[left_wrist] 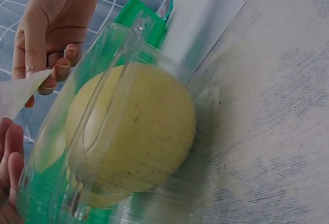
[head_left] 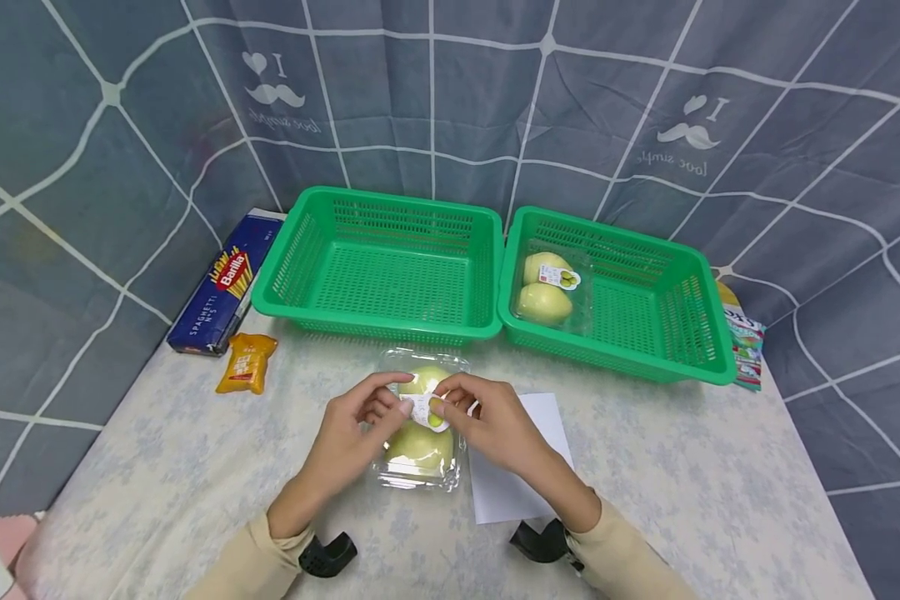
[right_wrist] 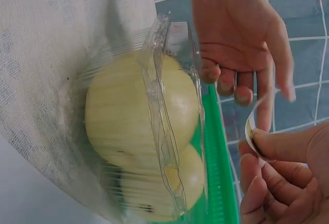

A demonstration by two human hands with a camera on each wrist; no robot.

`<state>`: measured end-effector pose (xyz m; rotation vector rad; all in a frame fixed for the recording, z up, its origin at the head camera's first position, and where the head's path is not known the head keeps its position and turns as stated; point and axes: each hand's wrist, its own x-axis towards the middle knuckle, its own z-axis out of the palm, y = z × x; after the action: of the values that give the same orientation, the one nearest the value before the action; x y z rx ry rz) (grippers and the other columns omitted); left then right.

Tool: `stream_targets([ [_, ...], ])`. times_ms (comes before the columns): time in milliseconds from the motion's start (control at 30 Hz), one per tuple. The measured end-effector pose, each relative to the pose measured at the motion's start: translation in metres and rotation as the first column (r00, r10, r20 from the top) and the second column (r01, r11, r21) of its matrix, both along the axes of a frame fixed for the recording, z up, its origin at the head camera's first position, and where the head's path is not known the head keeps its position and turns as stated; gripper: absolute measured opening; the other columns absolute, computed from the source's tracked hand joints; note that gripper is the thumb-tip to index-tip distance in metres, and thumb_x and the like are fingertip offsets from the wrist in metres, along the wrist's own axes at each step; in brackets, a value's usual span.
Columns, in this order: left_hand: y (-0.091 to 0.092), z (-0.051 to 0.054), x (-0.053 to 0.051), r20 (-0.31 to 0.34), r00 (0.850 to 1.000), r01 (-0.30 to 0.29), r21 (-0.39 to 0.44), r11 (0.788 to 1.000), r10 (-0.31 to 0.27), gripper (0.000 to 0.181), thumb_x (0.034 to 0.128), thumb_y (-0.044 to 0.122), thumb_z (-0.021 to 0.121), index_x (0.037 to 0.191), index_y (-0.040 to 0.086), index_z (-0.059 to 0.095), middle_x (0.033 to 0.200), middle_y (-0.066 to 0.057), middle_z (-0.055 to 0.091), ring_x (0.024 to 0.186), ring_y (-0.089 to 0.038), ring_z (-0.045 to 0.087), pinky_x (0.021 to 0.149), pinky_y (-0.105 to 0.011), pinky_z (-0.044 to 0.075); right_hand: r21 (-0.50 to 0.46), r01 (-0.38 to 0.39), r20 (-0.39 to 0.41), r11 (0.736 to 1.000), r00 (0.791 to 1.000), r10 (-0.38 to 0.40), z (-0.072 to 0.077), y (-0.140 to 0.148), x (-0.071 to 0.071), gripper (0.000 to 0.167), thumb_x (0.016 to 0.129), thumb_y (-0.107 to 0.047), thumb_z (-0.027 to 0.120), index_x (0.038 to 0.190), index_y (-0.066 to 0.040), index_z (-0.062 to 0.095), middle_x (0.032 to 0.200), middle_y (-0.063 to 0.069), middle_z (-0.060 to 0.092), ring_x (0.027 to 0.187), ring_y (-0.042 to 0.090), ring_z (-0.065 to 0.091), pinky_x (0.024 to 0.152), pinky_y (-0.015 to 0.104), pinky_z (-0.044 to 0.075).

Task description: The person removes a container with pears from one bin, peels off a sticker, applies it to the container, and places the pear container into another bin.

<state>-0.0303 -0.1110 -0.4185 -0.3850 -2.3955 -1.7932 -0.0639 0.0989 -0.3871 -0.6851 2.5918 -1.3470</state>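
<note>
A clear plastic box (head_left: 418, 482) holding two pale yellow-green round fruits (left_wrist: 131, 126) lies on the table below both hands. My right hand (head_left: 498, 421) pinches a white label (head_left: 422, 410) with a green fruit print between thumb and finger; in the right wrist view the label (right_wrist: 250, 131) is curved and held away from the lid. My left hand (head_left: 352, 433) is beside the label's left end, its thumb near that edge and its fingers loosely bent. Whether its fingertips touch the label, I cannot tell.
Behind the box stand two green baskets; the left basket (head_left: 378, 321) is empty, and the right basket (head_left: 622, 354) holds another fruit pack (head_left: 546, 304). White paper (head_left: 506, 492) lies under the right forearm. A spaghetti box (head_left: 221, 287) and orange packet (head_left: 247, 364) are left, a colourful packet (head_left: 746, 350) right.
</note>
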Motion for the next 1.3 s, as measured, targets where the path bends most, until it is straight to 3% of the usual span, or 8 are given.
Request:
stream_targets([
  [133,-0.005,0.003,-0.006,0.032,0.999,-0.002,-0.089,0.996,0.005,0.037,0.0904,0.007,0.073,0.126,0.012,0.066,0.088,-0.004,0.065,0.076,-0.003,0.061,0.068,-0.021,0.055,-0.035,-0.008,0.018,0.999,1.0,0.009,-0.002,-0.001,-0.002,0.014,0.096,-0.017,0.068,0.108,-0.01,0.073,0.083,0.002,0.072,0.07,0.012,0.064,0.062,0.023,0.052],
  [267,-0.01,0.006,-0.011,0.063,0.998,-0.01,-0.18,0.984,0.022,0.035,0.0905,0.005,0.072,0.125,0.011,0.068,0.088,-0.002,0.069,0.078,-0.003,0.063,0.071,-0.022,0.056,-0.085,0.018,0.127,0.996,0.992,-0.007,-0.006,0.001,-0.006,0.02,0.098,-0.012,0.064,0.117,-0.008,0.069,0.09,0.006,0.076,0.073,0.027,0.071,0.059,0.023,0.05],
  [433,-0.011,0.009,-0.013,0.102,0.995,0.005,-0.23,0.973,0.019,0.02,0.0919,0.007,0.071,0.111,0.01,0.074,0.084,-0.001,0.073,0.074,-0.005,0.064,0.07,-0.023,0.055,-0.122,0.055,0.233,0.991,0.972,-0.025,-0.012,0.005,-0.013,0.013,0.097,-0.01,0.065,0.108,-0.005,0.068,0.09,0.011,0.078,0.071,0.021,0.073,0.057,0.023,0.048],
  [567,-0.009,0.01,-0.015,0.093,0.995,-0.019,-0.253,0.967,0.044,0.008,0.093,0.009,0.07,0.098,0.011,0.076,0.079,0.001,0.072,0.072,-0.006,0.064,0.069,-0.023,0.054,-0.095,0.058,0.184,0.994,0.982,-0.04,-0.013,0.005,-0.016,0.007,0.095,-0.01,0.068,0.097,-0.005,0.072,0.084,0.011,0.076,0.07,0.016,0.069,0.058,0.023,0.049],
  [700,-0.008,0.012,-0.017,0.087,0.994,-0.035,-0.276,0.961,0.061,0.005,0.0928,0.012,0.071,0.094,0.013,0.075,0.083,0.001,0.073,0.076,-0.008,0.065,0.068,-0.022,0.054,-0.048,0.067,0.125,0.997,0.99,-0.061,-0.011,0.003,-0.017,0.005,0.094,-0.012,0.07,0.094,-0.008,0.073,0.081,0.008,0.072,0.072,0.012,0.063,0.06,0.022,0.049],
  [833,-0.008,0.014,-0.017,0.073,0.996,-0.033,-0.285,0.958,0.056,0.003,0.0922,0.014,0.073,0.093,0.013,0.076,0.089,0.001,0.072,0.08,-0.009,0.064,0.066,-0.022,0.054,-0.03,0.072,0.131,0.997,0.989,-0.068,-0.01,0.001,-0.018,0.005,0.094,-0.012,0.07,0.093,-0.008,0.073,0.08,0.007,0.071,0.069,0.009,0.059,0.058,0.021,0.046],
  [1100,-0.008,0.011,-0.021,0.065,0.996,-0.045,-0.296,0.954,0.067,0.006,0.0902,0.007,0.072,0.093,0.009,0.077,0.073,0.001,0.068,0.067,-0.005,0.059,0.065,-0.022,0.053,-0.013,0.061,0.101,0.998,0.993,-0.06,-0.013,0.0,-0.024,0.007,0.092,-0.011,0.071,0.092,-0.004,0.074,0.079,0.009,0.072,0.067,0.009,0.057,0.058,0.021,0.046],
  [1300,-0.005,0.009,-0.021,0.029,0.994,-0.086,-0.36,0.929,0.104,0.004,0.0889,0.009,0.074,0.088,0.01,0.078,0.072,0.002,0.065,0.068,-0.007,0.057,0.062,-0.021,0.047,0.026,0.063,0.104,0.998,0.992,-0.065,-0.019,-0.002,-0.025,0.007,0.093,-0.012,0.071,0.092,-0.006,0.073,0.079,0.007,0.071,0.067,0.008,0.056,0.058,0.021,0.046],
])
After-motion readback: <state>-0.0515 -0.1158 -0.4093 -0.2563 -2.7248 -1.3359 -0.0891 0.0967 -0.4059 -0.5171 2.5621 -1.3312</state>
